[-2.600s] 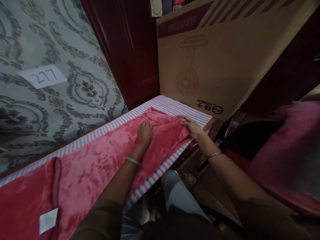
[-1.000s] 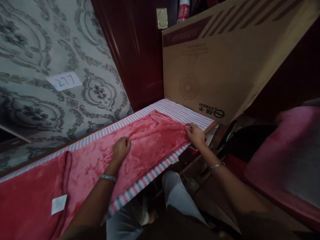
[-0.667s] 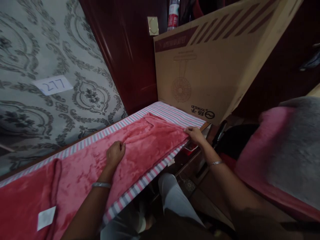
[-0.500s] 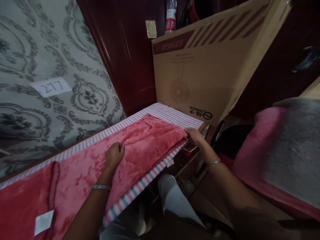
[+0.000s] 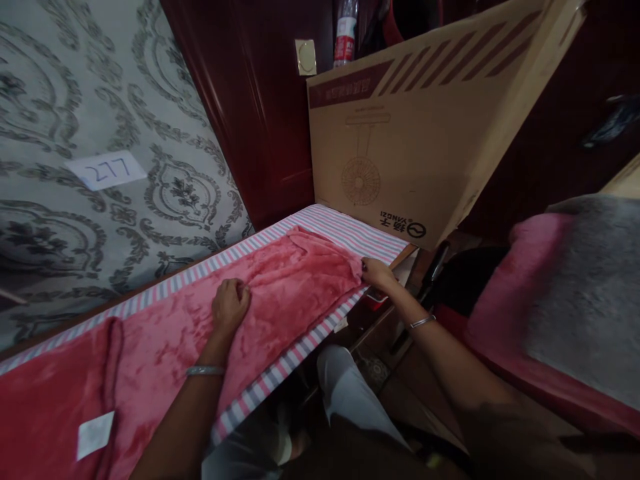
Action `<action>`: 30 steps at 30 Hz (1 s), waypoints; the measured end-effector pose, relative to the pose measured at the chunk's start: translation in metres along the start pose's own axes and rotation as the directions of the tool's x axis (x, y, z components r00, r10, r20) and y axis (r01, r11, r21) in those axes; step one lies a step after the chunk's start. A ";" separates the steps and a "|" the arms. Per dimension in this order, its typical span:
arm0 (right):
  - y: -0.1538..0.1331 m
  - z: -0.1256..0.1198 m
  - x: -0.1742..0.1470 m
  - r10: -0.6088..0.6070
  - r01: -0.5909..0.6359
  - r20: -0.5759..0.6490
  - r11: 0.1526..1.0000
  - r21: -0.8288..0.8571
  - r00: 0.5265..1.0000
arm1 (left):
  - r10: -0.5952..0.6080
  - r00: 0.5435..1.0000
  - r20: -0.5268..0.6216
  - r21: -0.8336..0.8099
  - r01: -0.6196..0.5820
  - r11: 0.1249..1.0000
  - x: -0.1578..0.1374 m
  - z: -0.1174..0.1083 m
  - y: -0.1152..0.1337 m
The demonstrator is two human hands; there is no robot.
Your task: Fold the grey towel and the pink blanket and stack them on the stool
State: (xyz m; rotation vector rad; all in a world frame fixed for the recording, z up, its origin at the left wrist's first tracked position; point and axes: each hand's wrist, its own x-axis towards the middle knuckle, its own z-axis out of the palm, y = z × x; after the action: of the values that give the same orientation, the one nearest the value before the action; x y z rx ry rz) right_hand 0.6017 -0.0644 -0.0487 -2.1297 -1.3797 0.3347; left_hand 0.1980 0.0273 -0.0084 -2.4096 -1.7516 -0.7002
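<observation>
A pink plush blanket (image 5: 300,300) lies folded lengthwise on a striped cloth (image 5: 350,230) over a long narrow surface. My left hand (image 5: 231,303) is closed on the blanket's middle, fingers curled into the pile. At the far right end, my right hand (image 5: 376,273) pinches the blanket's edge between thumb and fingers. A redder folded part (image 5: 50,393) with a dark seam and a white label (image 5: 95,435) lies at the near left end. Its underside and inner layers are hidden.
A large cardboard box (image 5: 400,140) stands at the surface's far end, with a plastic bottle (image 5: 346,33) behind it. Patterned wall (image 5: 185,180) borders the left side. On the right is a pink and grey plush-covered seat (image 5: 575,300). My knee (image 5: 345,393) is below the front edge.
My right hand has drawn the blanket's far right edge slightly leftward, and the edge looks more bunched. My left hand stays at nearly the same spot. The view has shifted slightly.
</observation>
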 end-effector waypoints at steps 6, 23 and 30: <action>0.006 -0.003 0.006 0.063 -0.067 -0.055 0.995 -0.072 0.996 | 0.094 0.996 0.003 0.009 -0.094 0.996 0.001 0.004 -0.007; 0.023 -0.012 -0.005 -0.158 0.146 -0.009 0.886 0.441 0.987 | 0.115 0.993 -0.034 -0.053 -0.116 0.992 0.003 0.007 -0.009; 0.021 -0.004 -0.003 -0.044 0.055 -0.037 0.913 0.405 0.998 | 0.189 0.980 -0.053 -0.123 -0.195 0.973 -0.007 -0.011 0.007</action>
State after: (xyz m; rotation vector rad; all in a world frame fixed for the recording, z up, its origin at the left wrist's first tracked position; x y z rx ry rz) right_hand 0.6182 -0.0747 -0.0585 -1.7476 -1.2209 0.5213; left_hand 0.1996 0.0152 0.0000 -2.5824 -1.4744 -0.8535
